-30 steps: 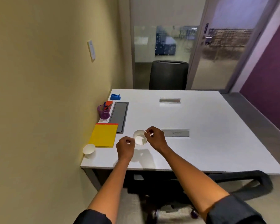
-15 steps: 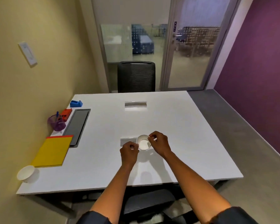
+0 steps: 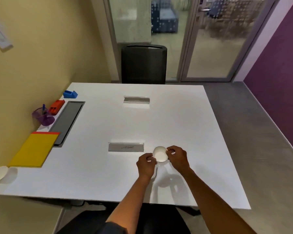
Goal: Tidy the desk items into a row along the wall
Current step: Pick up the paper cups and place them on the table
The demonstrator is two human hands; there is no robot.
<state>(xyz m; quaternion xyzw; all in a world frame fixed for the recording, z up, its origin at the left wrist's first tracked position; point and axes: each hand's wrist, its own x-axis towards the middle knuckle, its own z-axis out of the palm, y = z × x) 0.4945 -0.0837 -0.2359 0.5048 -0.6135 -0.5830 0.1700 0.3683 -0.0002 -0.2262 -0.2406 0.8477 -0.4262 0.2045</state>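
1. Left hand (image 3: 146,165): fingertips pinch the near-left rim of the small white paper cup (image 3: 160,154).
2. Cup: held between both hands, above the white desk (image 3: 176,119); judged light, thin-walled, crushable; grip the rim gently.
3. Right hand (image 3: 178,157): pinches the cup's right rim.

Single head-worn wide-angle view, positioned above the tabletop's (image 3: 108,174) near edge, facing forward and downward; whole tabletop in frame.

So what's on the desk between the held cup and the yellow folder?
Head view: bare white desk between the paper cup and yellow folder; the nameplate sits just beyond that stretch.
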